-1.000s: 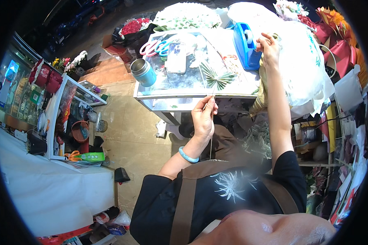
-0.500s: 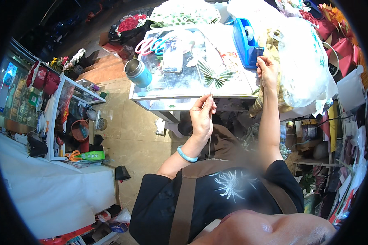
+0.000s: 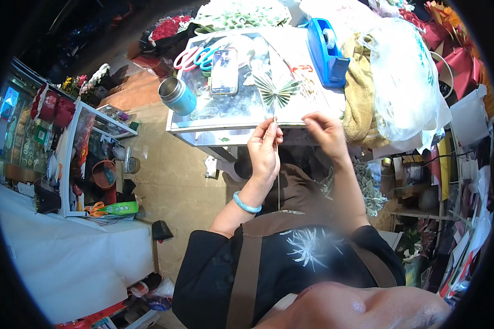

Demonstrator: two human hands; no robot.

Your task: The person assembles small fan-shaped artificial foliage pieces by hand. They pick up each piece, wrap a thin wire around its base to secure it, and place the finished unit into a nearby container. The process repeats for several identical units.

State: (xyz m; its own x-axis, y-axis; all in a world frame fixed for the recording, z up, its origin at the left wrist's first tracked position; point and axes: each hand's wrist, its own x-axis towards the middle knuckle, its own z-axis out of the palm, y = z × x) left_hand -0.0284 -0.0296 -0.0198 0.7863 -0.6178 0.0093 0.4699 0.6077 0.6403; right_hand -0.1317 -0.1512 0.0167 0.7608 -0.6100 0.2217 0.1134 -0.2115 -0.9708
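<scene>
Close in, our left hand pinches a thin stick that hangs straight down over our lap. Our right hand hovers just beside it, fingertips drawn together; whether it touches the stick we cannot tell. Both hands sit right at the table near edge, open floor to the left. Just beyond, a folded green paper butterfly lies on the table; farther off, a blue tape dispenser.

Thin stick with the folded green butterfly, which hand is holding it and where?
The left hand pinches the thin stick near its top, just below the folded green butterfly.
</scene>
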